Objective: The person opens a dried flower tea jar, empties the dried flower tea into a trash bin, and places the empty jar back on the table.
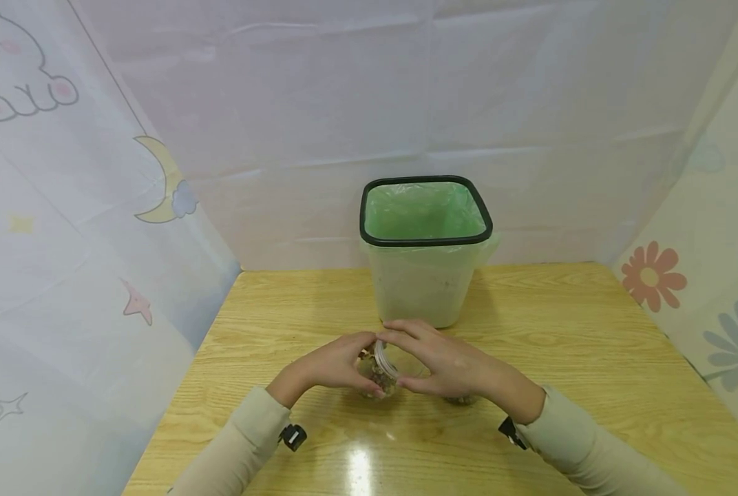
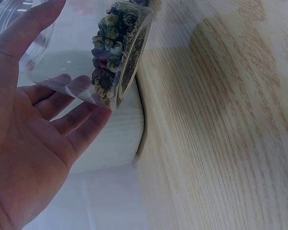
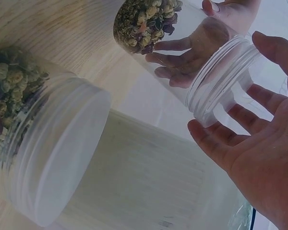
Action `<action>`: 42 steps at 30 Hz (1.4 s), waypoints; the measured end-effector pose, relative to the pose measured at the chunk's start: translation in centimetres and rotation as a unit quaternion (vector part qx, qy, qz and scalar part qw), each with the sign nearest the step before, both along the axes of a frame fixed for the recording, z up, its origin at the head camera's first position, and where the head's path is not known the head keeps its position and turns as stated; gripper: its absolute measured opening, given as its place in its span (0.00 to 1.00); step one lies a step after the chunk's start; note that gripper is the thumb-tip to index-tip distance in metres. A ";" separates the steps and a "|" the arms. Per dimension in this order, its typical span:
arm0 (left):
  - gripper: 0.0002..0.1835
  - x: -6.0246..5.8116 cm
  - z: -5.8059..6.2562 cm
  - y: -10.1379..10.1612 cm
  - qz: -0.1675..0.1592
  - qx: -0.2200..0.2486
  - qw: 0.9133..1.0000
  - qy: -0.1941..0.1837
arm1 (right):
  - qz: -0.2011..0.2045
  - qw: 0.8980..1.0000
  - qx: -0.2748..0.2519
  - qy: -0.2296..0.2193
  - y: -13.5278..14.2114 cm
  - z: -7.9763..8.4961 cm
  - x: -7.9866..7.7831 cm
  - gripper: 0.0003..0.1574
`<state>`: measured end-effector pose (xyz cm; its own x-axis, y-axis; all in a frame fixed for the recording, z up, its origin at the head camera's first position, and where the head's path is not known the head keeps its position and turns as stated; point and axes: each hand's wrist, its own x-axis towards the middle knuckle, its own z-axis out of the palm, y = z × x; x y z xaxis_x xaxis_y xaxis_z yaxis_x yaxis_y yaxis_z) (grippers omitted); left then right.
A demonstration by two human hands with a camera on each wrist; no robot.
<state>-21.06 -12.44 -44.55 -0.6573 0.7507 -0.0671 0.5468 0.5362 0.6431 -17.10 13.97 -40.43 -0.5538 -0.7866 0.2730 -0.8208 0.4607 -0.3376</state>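
Note:
My left hand (image 1: pixel 338 362) grips the body of a clear jar (image 2: pixel 62 57), with fingers on one side and thumb on the other. Dried flowers (image 2: pixel 108 52) in yellowish and purple tones lie at the jar's bottom. The jar's base is close over the table. My right hand (image 1: pixel 443 358) holds the translucent lid (image 3: pixel 225 81) at the jar's top, its fingertips and thumb around the rim. Below the right hand stands a second jar (image 3: pixel 19 110) of dried flowers with a white lid (image 3: pixel 69 158); the hand mostly hides it in the head view.
A pale bin (image 1: pixel 421 282) with a black rim and a green liner (image 1: pixel 425 213) stands at the back of the wooden table (image 1: pixel 282 303), just beyond my hands. Printed cloth (image 1: pixel 319 103) hangs behind and on both sides.

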 end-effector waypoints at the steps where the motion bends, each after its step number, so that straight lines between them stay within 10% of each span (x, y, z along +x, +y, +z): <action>1: 0.48 0.0 0.0 0.0 0.000 -0.001 1.000 0.001 | 0.001 1.000 0.000 0.001 0.0 0.0 0.0 0.46; 42: 0.53 -0.1 0.1 -0.4 0.019 -0.003 1.000 -0.008 | -0.001 1.000 -0.002 0.012 0.4 0.4 -0.4 0.48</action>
<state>-21.19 -12.84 -44.41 -0.6845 0.7243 -0.0825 0.5152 0.5607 0.6483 -17.45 14.36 -40.02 -0.5483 -0.7845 0.2895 -0.8281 0.4612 -0.3186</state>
